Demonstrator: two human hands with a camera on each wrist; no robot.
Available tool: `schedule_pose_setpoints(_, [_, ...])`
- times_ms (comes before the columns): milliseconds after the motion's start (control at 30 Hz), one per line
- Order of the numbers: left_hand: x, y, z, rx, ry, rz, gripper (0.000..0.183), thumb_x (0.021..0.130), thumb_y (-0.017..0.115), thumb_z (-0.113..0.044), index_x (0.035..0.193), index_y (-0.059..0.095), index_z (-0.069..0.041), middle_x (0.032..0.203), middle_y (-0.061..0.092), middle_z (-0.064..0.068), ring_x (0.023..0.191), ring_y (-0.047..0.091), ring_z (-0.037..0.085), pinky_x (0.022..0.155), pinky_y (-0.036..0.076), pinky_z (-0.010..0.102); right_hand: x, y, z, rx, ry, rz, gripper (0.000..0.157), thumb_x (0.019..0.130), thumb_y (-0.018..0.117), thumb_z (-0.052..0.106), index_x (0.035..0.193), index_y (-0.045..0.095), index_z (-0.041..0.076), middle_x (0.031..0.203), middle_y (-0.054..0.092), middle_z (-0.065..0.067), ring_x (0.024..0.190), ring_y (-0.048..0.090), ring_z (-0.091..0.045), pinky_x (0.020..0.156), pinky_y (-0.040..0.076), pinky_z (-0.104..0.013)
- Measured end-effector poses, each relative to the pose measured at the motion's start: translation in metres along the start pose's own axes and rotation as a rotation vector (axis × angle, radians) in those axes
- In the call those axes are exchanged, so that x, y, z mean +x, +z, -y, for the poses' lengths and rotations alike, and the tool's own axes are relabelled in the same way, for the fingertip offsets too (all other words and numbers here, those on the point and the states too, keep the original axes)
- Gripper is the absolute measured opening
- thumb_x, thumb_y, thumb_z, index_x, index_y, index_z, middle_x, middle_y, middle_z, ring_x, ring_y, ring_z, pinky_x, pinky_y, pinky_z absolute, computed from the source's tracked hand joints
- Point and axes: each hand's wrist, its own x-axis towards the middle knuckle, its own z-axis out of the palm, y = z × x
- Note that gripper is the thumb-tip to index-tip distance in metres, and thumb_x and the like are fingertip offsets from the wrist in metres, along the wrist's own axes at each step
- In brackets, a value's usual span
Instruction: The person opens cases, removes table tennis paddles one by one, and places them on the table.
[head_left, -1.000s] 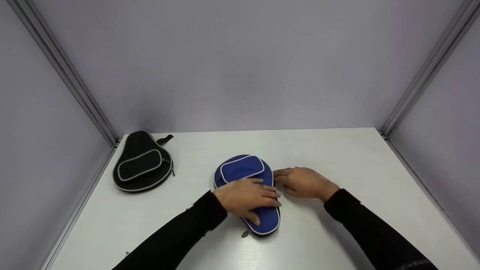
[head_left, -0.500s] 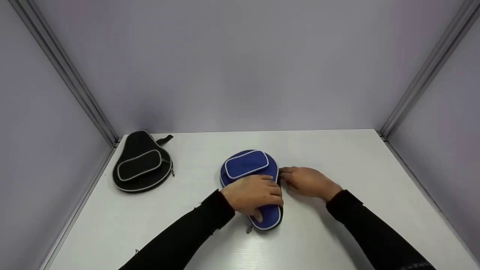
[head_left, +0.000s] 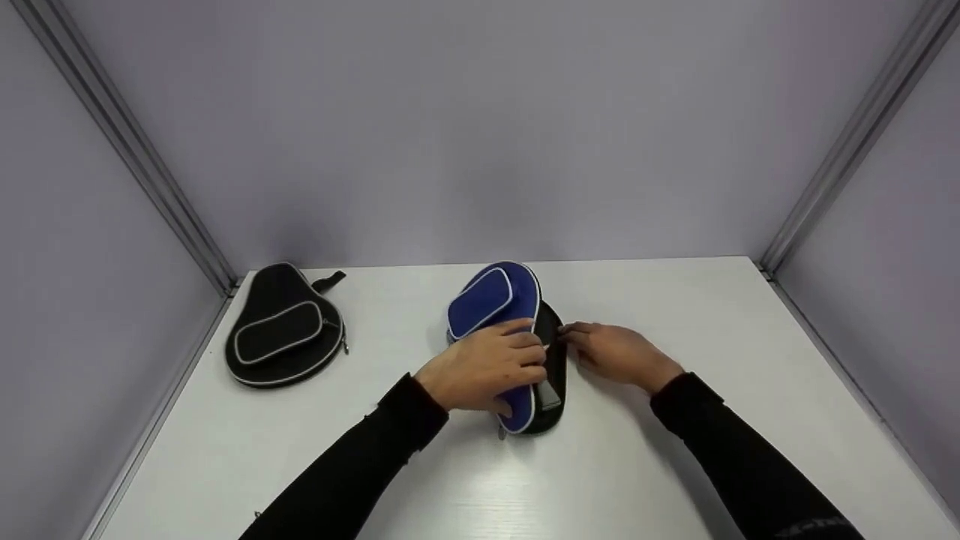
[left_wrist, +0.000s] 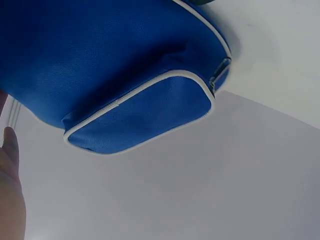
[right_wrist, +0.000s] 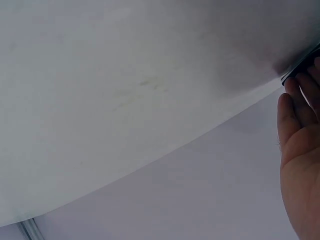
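Note:
A blue paddle-shaped case with white piping, likely a table tennis bat case (head_left: 487, 304), stands partly raised in the middle of the table. Its blue cover is tilted up to the left, away from the black lower half (head_left: 553, 367). My left hand (head_left: 480, 367) grips the cover with fingers curled over its right edge. A grey strip (head_left: 549, 394) shows in the gap. At the right rim of the black half, my right hand (head_left: 615, 352) touches the edge with its fingertips. In the left wrist view the case's zipped pocket (left_wrist: 145, 115) shows close up.
Another case, black with grey piping (head_left: 281, 330), lies at the table's back left with its strap sticking out. Grey walls (head_left: 480, 135) enclose the white table (head_left: 675, 300) at the back and both sides. A small metal bit (head_left: 256, 514) shows beside my left sleeve.
The blue cover has come up on its right side, swinging left with my left hand and baring the black lower half. My right hand has stayed at the right rim with little movement.

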Motion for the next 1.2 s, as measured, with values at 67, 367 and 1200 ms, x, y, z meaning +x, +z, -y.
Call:
schedule_pose_setpoints(67, [-0.005, -0.001, 0.004, 0.009, -0.019, -0.023, 0.067, 0.085, 0.099, -0.07, 0.134, 0.076, -0.031, 0.145, 0.077, -0.011, 0.148, 0.067, 0.016, 0.149, 0.036, 0.043, 0.001, 0.0, -0.002, -0.004, 0.008, 0.002, 0.032, 0.114, 0.068, 0.005, 0.144, 0.078, -0.002, 0.153, 0.079, -0.018, 0.136, 0.081, -0.037, 0.109, 0.07, -0.051])
schedule_pose_setpoints(367, [-0.032, -0.004, 0.023, 0.099, -0.12, -0.048, 0.064, 0.089, 0.086, -0.078, 0.128, 0.08, -0.029, 0.131, 0.082, -0.011, 0.135, 0.073, 0.016, 0.145, 0.042, 0.042, 0.009, -0.003, -0.008, 0.021, 0.072, 0.011, 0.034, 0.114, 0.066, 0.004, 0.146, 0.077, -0.004, 0.154, 0.078, -0.02, 0.139, 0.079, -0.04, 0.113, 0.069, -0.054])
schedule_pose_setpoints(1200, [-0.099, 0.019, 0.039, -0.202, -0.357, 0.082, 0.059, 0.115, 0.06, -0.066, 0.144, 0.082, -0.02, 0.148, 0.083, 0.0, 0.144, 0.075, 0.024, 0.133, 0.054, 0.05, 0.013, -0.003, -0.012, -0.048, 0.168, 0.046, 0.038, 0.113, 0.069, 0.009, 0.148, 0.076, -0.002, 0.157, 0.076, -0.019, 0.136, 0.08, -0.039, 0.103, 0.072, -0.053])
